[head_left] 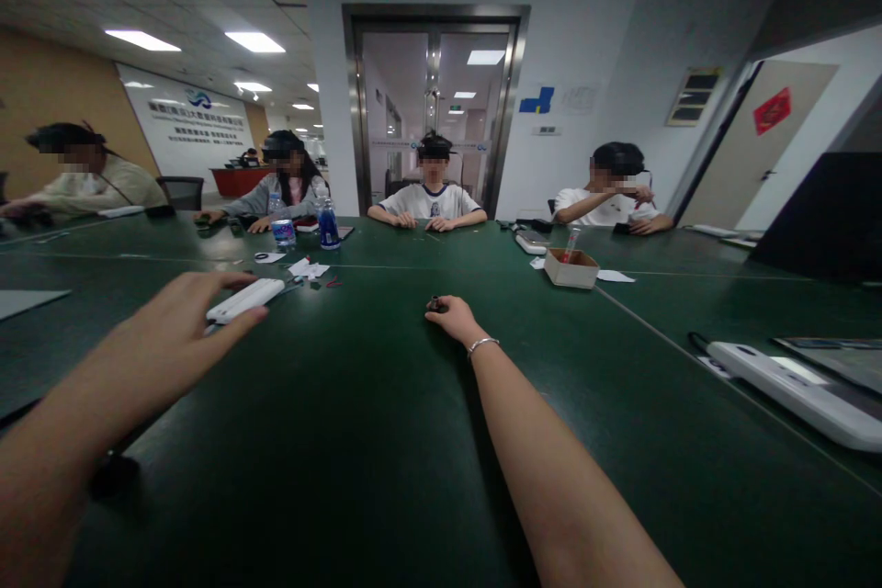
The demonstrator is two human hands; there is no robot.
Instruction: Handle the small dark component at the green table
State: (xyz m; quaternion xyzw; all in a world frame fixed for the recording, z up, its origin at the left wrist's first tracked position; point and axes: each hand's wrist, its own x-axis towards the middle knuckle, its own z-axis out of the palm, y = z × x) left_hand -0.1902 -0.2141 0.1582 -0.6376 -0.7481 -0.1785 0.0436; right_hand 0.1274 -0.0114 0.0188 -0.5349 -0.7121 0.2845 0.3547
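Note:
On the left, my left hand [162, 331] is raised over the table, and a slim white oblong device [246, 299] sits between its thumb and fingers. Part of the device's near end is hidden by the hand. Farther out, near the table's middle, my right hand [456, 317] rests low on the surface with its fingers closed around a small dark metallic piece [435, 304]. Only the top of that piece shows, so its kind is unclear. A silver bracelet [482, 344] circles the right wrist.
The green table [310, 441] stretches across the view. Across it sit several people. Two bottles [328, 225] and paper scraps [308, 269] stand or lie beyond my left hand. A small box [571, 268] is to the right, and a white power strip [792, 390] lies nearer.

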